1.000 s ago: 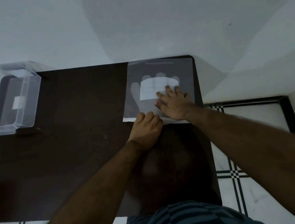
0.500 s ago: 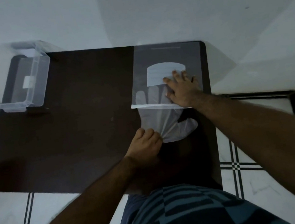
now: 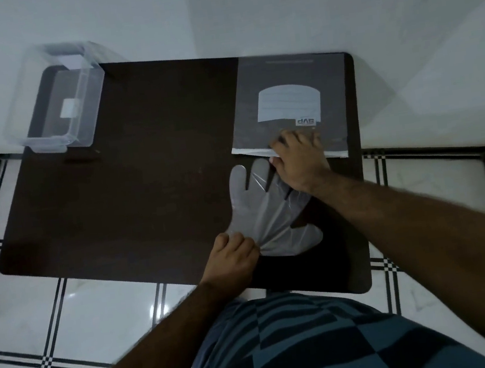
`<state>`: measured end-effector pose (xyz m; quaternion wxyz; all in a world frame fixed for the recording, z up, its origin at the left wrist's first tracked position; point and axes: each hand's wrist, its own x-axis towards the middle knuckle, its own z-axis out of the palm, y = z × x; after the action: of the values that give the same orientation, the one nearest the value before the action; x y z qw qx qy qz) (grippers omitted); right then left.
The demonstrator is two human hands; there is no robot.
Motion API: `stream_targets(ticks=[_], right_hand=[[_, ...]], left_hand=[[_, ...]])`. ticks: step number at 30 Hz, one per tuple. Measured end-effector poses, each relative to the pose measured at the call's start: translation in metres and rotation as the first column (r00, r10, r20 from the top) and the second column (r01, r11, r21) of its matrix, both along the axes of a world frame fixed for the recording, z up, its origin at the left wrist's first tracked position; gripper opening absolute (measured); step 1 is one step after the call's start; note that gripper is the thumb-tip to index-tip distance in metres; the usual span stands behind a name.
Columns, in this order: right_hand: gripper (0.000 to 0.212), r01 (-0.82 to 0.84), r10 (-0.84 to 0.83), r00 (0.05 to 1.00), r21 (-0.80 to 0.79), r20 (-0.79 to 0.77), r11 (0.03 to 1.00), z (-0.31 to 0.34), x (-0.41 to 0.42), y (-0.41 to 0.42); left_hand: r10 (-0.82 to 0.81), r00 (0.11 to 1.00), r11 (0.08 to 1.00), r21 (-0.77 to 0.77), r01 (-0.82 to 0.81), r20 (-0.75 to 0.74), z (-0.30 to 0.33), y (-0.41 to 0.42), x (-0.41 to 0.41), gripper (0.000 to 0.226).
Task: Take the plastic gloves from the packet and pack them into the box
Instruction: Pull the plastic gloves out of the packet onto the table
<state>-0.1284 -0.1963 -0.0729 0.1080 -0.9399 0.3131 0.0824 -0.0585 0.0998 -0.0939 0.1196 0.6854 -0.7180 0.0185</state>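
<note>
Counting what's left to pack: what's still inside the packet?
Only a white label shows through the packet. The right hand covers its opening, hiding any gloves there.

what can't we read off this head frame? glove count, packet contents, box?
- Glove fingers nearest the packet mouth: covered by the right hand.
- Glove cuff: bunched inside the left hand.
- One glove or several stacked: cannot tell.
- Gloves left in the packet: dim, unreadable.
- Box contents: blurred.

A dark brown table [image 3: 143, 180] with rounded corners stands against a pale wall [image 3: 274, 5]. Beneath it lies a floor of glossy white tiles [image 3: 104, 311] bordered by black lines. At the bottom edge, blue-and-black patterned shorts [image 3: 300, 345] fill the foreground.
</note>
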Motion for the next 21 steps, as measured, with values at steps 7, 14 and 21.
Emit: stream_targets(ticks=[7, 14, 21], right_hand=[[0.051, -0.038, 0.039, 0.998, -0.014, 0.049, 0.999, -0.005, -0.014, 0.06], [0.042, -0.142, 0.135, 0.983, 0.049, 0.129, 0.989, -0.012, -0.048, 0.154], [0.071, -0.174, 0.171, 0.984, 0.066, 0.054, 0.982, -0.023, -0.07, 0.239]], left_hand=[[0.011, 1.0, 0.996, 0.084, -0.011, -0.009, 0.004, 0.028, 0.006, 0.008], [-0.005, 1.0, 0.994, 0.109, 0.006, -0.017, 0.0, 0.062, 0.014, 0.018], [0.213, 0.977, 0.91, 0.368, -0.192, -0.017, 0.006, 0.092, 0.048, 0.059]])
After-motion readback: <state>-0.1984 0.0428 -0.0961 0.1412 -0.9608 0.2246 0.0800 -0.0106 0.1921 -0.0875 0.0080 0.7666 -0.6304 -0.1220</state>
